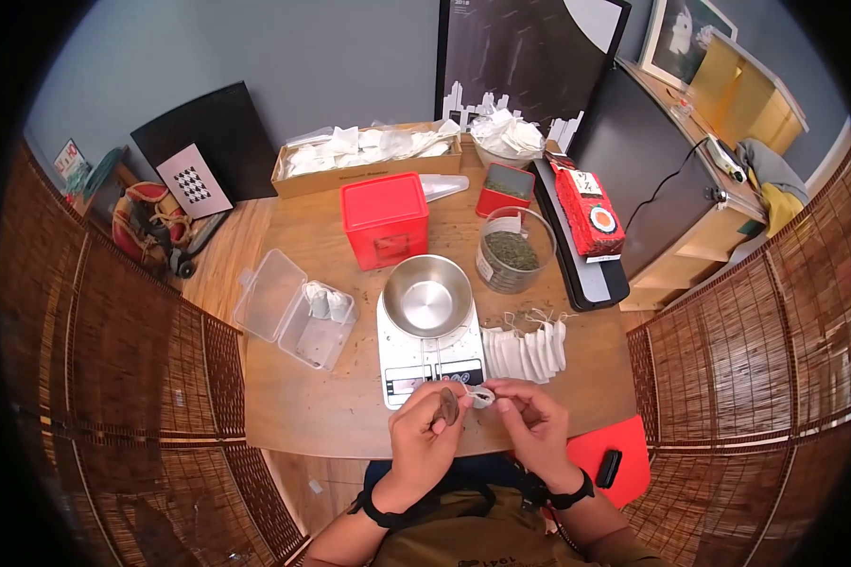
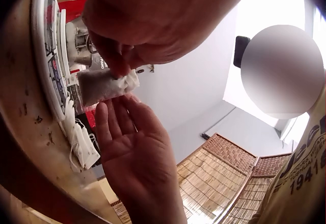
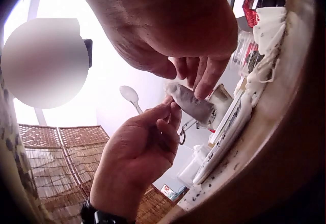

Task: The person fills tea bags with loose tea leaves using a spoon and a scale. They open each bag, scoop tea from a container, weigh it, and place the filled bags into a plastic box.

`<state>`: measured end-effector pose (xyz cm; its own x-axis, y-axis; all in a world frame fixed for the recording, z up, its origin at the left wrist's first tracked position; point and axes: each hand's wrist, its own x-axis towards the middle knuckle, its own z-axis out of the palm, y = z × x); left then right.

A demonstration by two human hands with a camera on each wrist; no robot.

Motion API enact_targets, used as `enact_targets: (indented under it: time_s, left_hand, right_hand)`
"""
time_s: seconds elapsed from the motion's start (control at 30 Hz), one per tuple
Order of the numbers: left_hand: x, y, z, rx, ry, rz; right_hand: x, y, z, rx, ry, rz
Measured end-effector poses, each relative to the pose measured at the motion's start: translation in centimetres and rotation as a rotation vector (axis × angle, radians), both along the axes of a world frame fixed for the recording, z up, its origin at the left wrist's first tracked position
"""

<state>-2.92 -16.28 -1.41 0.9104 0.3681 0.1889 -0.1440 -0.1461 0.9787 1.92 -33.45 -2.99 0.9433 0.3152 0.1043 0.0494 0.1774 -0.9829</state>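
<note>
In front of the kitchen scale (image 1: 396,342), both hands meet at a small white tea bag (image 2: 104,86). My left hand (image 1: 424,439) pinches the bag's gathered end and also grips a spoon (image 3: 128,93), its bowl sticking up past the fingers. My right hand (image 1: 536,427) has thumb and fingertips at the bag's edge, the other fingers fairly straight. Dark contents show through the cloth in the right wrist view. On the scale sits a steel pan (image 1: 428,295), its handle toward me. Several white tea bags (image 1: 528,353) with strings stand in a row right of the scale.
A clear plastic box (image 1: 320,335) with white bags stands left, lid up. Behind are a red canister (image 1: 385,219), a jar of dried leaves (image 1: 512,253), a red tin (image 1: 504,191) and a cardboard box (image 1: 298,185) of white bags. A red package (image 1: 584,210) lies right.
</note>
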Motion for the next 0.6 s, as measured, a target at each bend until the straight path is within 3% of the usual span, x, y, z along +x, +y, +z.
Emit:
enact_targets:
  time_s: [0.13, 0.2, 0.3, 0.37, 0.43, 0.53, 0.6]
  left_hand:
    - [0.1, 0.4, -0.2, 0.035, -0.046, -0.045]
    - [0.2, 0.4, -0.4, 0.063, -0.072, -0.055]
    - [0.3, 0.3, -0.4, 0.088, -0.096, -0.068]
    - [0.4, 0.0, -0.4, 0.086, -0.095, -0.070]
    - [0.6, -0.6, -0.3, -0.088, -0.092, 0.016]
    - [-0.1, -0.4, 1.1, 0.041, 0.026, -0.021]
    - [0.4, -0.1, 0.0, 0.091, -0.064, -0.043]
  right_hand:
    - [0.6, -0.1, 1.2, -0.044, 0.045, 0.006]
    - [1.0, -0.3, 1.4, -0.325, -0.317, 0.050]
    - [1.1, -0.3, 1.0, -0.329, -0.381, 0.059]
    - [0.6, 0.1, 1.3, -0.304, -0.286, 0.017]
    - [0.4, 0.2, 1.2, -0.276, -0.193, -0.025]
    - [0.5, 0.3, 0.8, -0.298, -0.248, -0.100]
    - [0.5, 0.5, 0.9, -0.295, -0.259, -0.091]
